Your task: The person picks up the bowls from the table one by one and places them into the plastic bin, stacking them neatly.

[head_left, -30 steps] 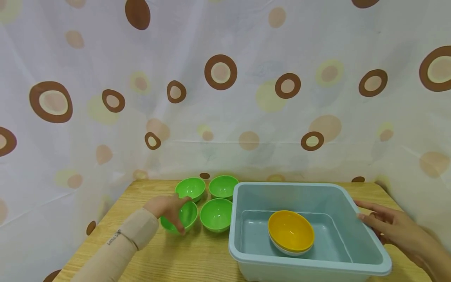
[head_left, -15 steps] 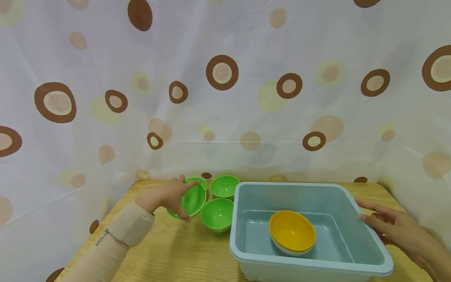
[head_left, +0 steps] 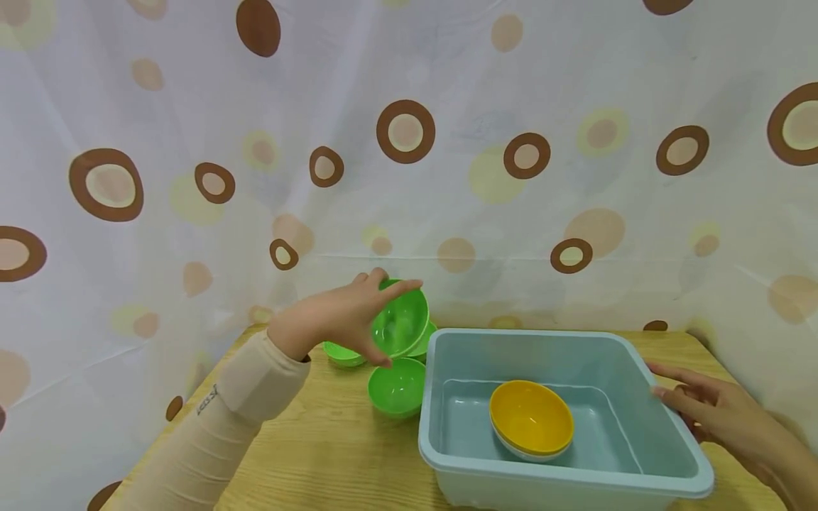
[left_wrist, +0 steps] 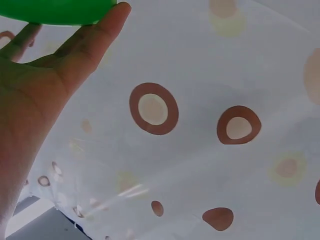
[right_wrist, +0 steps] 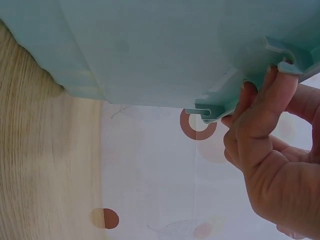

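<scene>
My left hand point(head_left: 341, 316) grips a green bowl point(head_left: 404, 323) by its edge, raised and tilted with its inside toward me. Beneath and behind it stand a front green bowl point(head_left: 396, 389), a partly covered left one point(head_left: 344, 355) and another mostly hidden by the held bowl. In the left wrist view the bowl's green side point(left_wrist: 60, 11) shows above the fingers. My right hand point(head_left: 718, 411) holds the right rim of a light blue basin point(head_left: 562, 484). From the right wrist, its fingers point(right_wrist: 260, 107) curl under that rim. An orange-yellow bowl point(head_left: 532, 417) sits on a white one point(head_left: 533, 457) inside the basin.
The wooden table point(head_left: 319, 454) carries the basin and bowls. A pale curtain point(head_left: 486, 92) with brown and yellow round prints hangs behind the table and along its left side. The basin's left wall stands close beside the green bowls.
My left hand has lifted the nearer left green bowl off the table and carried it up and right, over the other green bowls. The right hand and basin have stayed in place.
</scene>
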Motion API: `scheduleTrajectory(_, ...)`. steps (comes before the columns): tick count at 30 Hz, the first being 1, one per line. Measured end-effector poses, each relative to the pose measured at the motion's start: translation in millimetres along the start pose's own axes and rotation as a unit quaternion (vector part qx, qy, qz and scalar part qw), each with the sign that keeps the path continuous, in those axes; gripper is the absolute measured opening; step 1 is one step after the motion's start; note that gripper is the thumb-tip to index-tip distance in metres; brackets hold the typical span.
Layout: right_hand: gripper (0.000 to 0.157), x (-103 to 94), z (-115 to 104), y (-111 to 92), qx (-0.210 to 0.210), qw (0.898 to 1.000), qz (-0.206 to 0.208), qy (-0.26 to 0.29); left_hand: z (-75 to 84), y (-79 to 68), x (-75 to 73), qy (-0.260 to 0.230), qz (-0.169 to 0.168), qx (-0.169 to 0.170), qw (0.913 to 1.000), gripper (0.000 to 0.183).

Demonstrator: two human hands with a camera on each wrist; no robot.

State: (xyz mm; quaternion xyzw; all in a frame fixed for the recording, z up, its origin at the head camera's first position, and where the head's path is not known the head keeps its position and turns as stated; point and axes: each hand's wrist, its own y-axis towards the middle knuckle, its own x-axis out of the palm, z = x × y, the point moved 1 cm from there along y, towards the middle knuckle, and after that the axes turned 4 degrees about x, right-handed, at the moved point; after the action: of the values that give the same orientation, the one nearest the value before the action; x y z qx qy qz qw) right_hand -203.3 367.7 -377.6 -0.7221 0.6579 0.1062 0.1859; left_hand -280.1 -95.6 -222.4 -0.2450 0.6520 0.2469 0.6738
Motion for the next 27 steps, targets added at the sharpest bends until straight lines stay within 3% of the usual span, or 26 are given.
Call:
scheduleTrajectory(12, 0.039, -3.0, 2.8, 0.4, 0.002, 1.0, -0.01, 0.01, 50.6, 49.2, -5.5, 0.022, -0.036, 0.051, 0.9978, 0.108)
scheduleTrajectory(21, 0.041, -3.1, 1.4, -1.1, -0.016, 1.0, -0.015, 0.014, 86.4, 74.6, -2.2, 0.051, -0.051, 0.09, 0.9933, 0.108)
scheduleTrajectory(27, 0.04, -1.7, 0.0, -1.6, -0.013, 1.0, -0.007, 0.011, 102.4, 89.3, 7.0, 0.069, -0.077, 0.089, 0.9906, 0.109)
